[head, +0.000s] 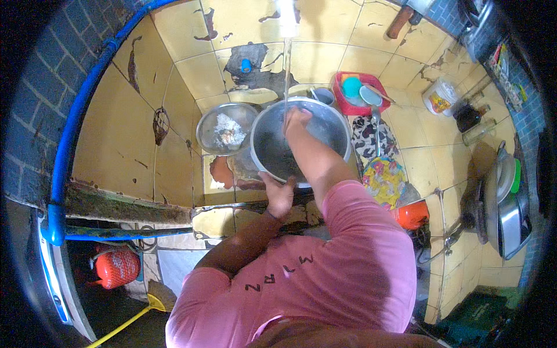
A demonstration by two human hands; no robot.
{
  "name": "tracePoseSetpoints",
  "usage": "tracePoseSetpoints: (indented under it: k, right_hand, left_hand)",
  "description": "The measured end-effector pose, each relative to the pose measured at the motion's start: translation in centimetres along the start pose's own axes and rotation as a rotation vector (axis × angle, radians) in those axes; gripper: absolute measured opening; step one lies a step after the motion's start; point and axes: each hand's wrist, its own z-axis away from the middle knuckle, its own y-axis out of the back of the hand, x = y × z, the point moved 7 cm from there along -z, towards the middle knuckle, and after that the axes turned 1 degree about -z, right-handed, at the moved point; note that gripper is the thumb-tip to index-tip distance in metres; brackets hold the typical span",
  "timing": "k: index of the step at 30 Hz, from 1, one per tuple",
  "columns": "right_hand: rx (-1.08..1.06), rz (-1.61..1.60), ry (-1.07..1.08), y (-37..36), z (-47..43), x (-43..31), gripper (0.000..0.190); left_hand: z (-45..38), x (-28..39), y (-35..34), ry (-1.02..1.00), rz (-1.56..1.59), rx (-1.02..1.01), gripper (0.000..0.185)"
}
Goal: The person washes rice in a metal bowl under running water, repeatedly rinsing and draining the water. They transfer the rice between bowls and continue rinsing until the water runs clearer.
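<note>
A large round metal pot (256,158) stands in a tiled basin before me. My left hand (280,198) grips its near rim, with fingers and thumb along the edge. My right hand (298,118) reaches down inside the pot near the far wall. Its fingers are partly hidden, so I cannot tell whether they hold something. A thin stream of water (286,69) falls from above into the pot beside this hand. Left of the pot sits a round metal plate (204,135) with white food scraps (230,130), which look like rice.
A red plastic tub (341,104) holds a teal item (351,87) and utensils. Nearby are a grey cup (324,95), a metal ladle (377,130), a patterned cloth (363,135) and a yellow floral cloth (383,182). A white bucket (439,98) and glass bottle (478,132) stand right.
</note>
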Motion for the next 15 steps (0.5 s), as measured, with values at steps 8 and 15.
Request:
tracePoseSetpoints:
  k: [8, 15]
  right_hand:
    - [-1.809, 1.901, 0.636, 6.5, 11.3, 5.2, 0.042]
    - [-1.655, 1.929, 0.751, 6.3, 5.0, 11.4, 0.043]
  left_hand:
    - [-14.7, 0.6, 5.5, 0.118, -0.064, -0.167, 0.05]
    - [-12.4, -0.1, 4.9, 0.064, 0.13, -0.141, 0.038]
